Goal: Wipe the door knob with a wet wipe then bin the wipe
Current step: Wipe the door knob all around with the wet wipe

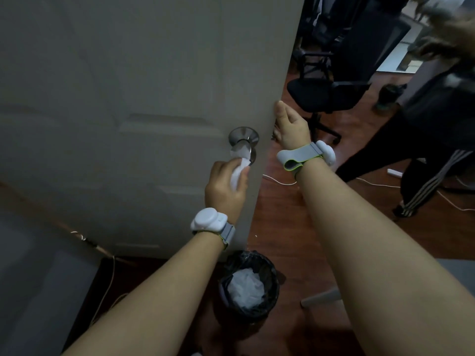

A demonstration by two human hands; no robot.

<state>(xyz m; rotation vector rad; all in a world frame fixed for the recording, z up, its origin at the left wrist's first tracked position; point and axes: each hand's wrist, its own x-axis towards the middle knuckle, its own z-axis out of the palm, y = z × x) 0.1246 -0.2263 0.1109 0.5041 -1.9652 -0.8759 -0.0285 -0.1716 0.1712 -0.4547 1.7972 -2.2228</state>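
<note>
A pale panelled door [128, 111] fills the left and centre of the view, standing ajar over a dark reddish wood floor [277, 214]. Beyond its free edge, a black office chair [331, 80] stands in the room, and the dark, striped trouser legs of a second person [421, 186] enter from the right. Directly below the door's edge, between the wearer's two bare forearms, a small black bin [249, 283] with a black liner stands on the floor, crumpled white material lying inside it. The right hand [291, 127] grips the door's free edge, thumb laid against the near face and the remaining fingers curled around the edge out of sight. The left hand [226, 186] is closed around a bunched white wet wipe [240, 170], pressing it up against the near end of the metal door knob [244, 145], which projects from a round plate near the door's edge. Each wrist carries a grey strap with a white rounded device [208, 222]. A thin white cable [280, 181] trails across the floor behind the right wrist.
</note>
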